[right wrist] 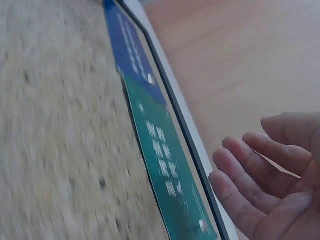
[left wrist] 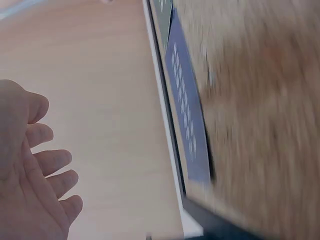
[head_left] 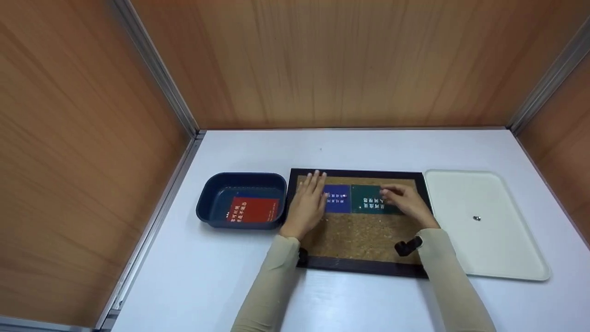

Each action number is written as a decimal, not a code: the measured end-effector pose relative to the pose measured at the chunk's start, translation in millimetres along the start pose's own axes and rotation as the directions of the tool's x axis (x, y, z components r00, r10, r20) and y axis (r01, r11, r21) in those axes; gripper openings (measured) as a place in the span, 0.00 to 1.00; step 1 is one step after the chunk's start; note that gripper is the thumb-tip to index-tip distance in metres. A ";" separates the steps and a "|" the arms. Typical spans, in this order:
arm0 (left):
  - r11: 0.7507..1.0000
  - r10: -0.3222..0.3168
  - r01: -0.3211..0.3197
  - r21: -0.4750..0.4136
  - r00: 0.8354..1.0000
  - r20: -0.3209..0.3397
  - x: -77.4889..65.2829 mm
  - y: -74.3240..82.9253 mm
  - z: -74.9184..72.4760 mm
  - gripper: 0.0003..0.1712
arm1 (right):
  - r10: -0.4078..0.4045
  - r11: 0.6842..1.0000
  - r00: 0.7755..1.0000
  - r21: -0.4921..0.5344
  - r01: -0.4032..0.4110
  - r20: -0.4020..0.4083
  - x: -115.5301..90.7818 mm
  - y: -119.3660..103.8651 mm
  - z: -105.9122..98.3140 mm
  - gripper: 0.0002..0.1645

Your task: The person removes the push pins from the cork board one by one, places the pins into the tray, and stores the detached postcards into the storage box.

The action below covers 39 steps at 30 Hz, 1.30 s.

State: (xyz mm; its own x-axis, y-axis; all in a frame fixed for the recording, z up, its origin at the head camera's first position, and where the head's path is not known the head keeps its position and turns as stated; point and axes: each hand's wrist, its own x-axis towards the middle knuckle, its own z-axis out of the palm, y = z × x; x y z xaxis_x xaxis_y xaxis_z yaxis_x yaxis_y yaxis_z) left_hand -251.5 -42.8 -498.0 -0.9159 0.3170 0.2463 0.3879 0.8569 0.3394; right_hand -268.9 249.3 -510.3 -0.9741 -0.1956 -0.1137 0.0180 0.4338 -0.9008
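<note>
A cork board [head_left: 364, 237] with a dark frame lies on the table. A blue card [head_left: 337, 199] and a green card [head_left: 367, 199] sit side by side on its upper half, both with white printed characters. My left hand [head_left: 306, 203] is over the board's left side, fingers extended, covering part of the blue card. My right hand [head_left: 406, 201] hovers by the green card's right end, with fingers loosely bent and nothing between them in the right wrist view. Small shiny pins show on the blue card [right wrist: 132, 55] and the green card [right wrist: 167, 170].
Left of the board stands a dark blue tub [head_left: 212, 196] with a red card [head_left: 253, 210] inside. On the right lies a pale tray [head_left: 498, 249] bearing a little cluster of shiny metal pieces [head_left: 476, 218]. Wood-grain panels [head_left: 350, 64] enclose the white table [head_left: 184, 276].
</note>
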 end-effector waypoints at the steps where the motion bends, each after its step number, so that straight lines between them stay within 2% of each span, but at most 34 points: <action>1: 1.000 0.009 -0.009 0.005 1.000 0.018 1.9 5.3 3.3 0.32 | 0.002 1.000 1.000 -0.012 -0.002 -0.008 -1.0 1.5 -3.6 0.29; 7: 0.998 0.069 -0.068 -0.015 0.992 0.106 12.6 28.7 19.3 0.32 | 0.071 0.997 0.996 -0.019 -0.072 -0.057 -6.2 9.6 -17.8 0.32; 13: 0.993 0.114 -0.116 0.001 0.978 0.172 19.9 44.6 30.6 0.32 | 0.105 0.994 0.993 -0.025 -0.107 -0.062 -9.1 18.0 -25.7 0.33; 17: 0.990 0.131 -0.138 0.019 0.968 0.215 25.2 56.6 38.5 0.32 | 0.110 0.993 0.991 -0.028 -0.112 -0.070 -7.2 22.5 -30.3 0.33; 22: 0.987 0.132 -0.150 0.048 0.953 0.271 31.4 70.2 47.0 0.34 | 0.154 0.987 0.985 -0.030 -0.156 -0.074 -6.4 25.5 -35.2 0.31; 27: 0.984 0.144 -0.170 0.059 0.941 0.307 37.5 78.7 52.5 0.35 | 0.158 0.986 0.985 -0.034 -0.161 -0.069 -4.4 27.3 -36.7 0.30; 32: 0.975 0.146 -0.195 0.108 0.925 0.350 42.3 84.4 55.0 0.34 | 0.160 0.986 0.985 -0.040 -0.163 -0.064 -0.2 29.2 -35.5 0.29; 39: 0.966 0.156 -0.223 0.129 0.904 0.399 46.5 91.3 58.2 0.33 | 0.145 0.984 0.988 -0.094 -0.149 -0.047 0.4 30.5 -38.8 0.27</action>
State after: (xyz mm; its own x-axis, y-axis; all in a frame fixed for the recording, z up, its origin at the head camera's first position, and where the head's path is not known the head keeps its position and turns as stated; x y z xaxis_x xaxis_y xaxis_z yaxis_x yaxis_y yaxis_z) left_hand -264.7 73.8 -508.4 -0.8086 0.5819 -0.0865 0.5659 0.8096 0.1558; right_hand -277.5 296.6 -521.6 -0.9707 -0.0892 -0.2231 0.1413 0.5390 -0.8304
